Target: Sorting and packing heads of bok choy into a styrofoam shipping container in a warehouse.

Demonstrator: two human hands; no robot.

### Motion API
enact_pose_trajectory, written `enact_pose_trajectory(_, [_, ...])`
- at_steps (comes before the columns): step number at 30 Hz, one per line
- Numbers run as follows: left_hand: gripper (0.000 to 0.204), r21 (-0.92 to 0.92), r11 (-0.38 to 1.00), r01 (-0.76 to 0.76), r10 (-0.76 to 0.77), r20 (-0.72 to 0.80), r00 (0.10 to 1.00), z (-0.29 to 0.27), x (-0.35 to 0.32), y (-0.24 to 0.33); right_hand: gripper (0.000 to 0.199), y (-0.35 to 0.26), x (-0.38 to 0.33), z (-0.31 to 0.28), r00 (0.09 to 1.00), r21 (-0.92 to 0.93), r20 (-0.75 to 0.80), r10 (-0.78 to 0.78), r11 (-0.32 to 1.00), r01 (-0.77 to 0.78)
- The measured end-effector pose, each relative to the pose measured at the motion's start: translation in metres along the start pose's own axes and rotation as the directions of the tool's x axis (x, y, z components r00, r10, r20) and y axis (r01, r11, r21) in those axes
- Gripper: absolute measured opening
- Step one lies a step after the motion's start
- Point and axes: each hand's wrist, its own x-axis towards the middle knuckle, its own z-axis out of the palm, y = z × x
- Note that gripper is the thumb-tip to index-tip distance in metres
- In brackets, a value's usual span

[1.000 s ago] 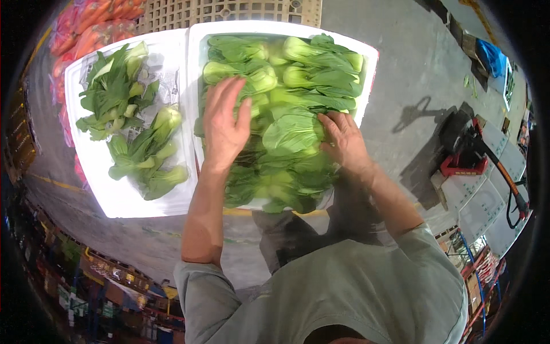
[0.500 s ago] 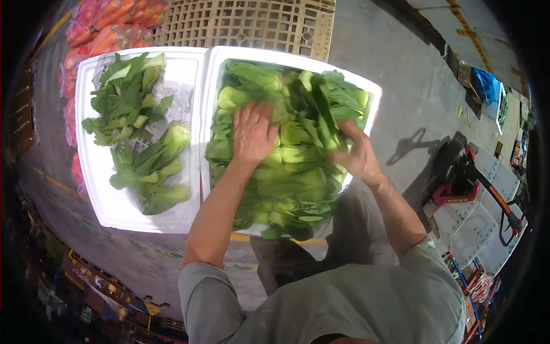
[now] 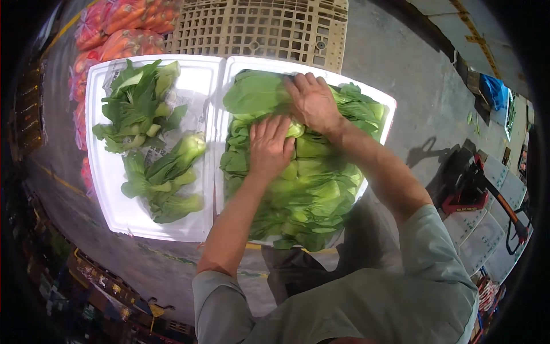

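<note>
Two white foam boxes lie side by side on the floor. The right box point(image 3: 382, 104) is packed full of green bok choy point(image 3: 312, 195). My left hand point(image 3: 270, 144) lies flat, fingers spread, pressing on the greens near the box's middle. My right hand point(image 3: 312, 102) presses on the leaves at the far end of the same box, fingers pointing left. The left box point(image 3: 114, 212) is lined with newspaper and holds several loose bok choy point(image 3: 160, 178). Neither hand holds anything up.
A beige plastic pallet point(image 3: 258, 26) lies beyond the boxes. Bags of orange carrots point(image 3: 123, 26) are piled at the far left. A red pallet jack point(image 3: 478, 192) stands on the right, on the grey concrete floor point(image 3: 412, 74). White boxes point(image 3: 487, 241) sit at the lower right.
The view has shifted so the boxes sit lower. My right hand moved from the right side of the greens to the far end. My left hand stayed pressing on the middle.
</note>
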Motion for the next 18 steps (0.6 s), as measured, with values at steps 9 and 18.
enact_pose_trajectory(9, [0.048,0.050,0.999,0.019,-0.017,-0.040,0.999,0.007,-0.005,-0.007,0.058,-0.003,-0.006,-0.058,0.932,0.762,0.219,0.287,0.547,-0.348])
enact_pose_trajectory(18, [0.046,-0.030,0.999,0.021,-0.023,-0.054,0.998,0.005,0.003,-0.001,0.054,0.003,-0.034,-0.065,0.798,0.839,0.493,0.347,-0.432,-0.331])
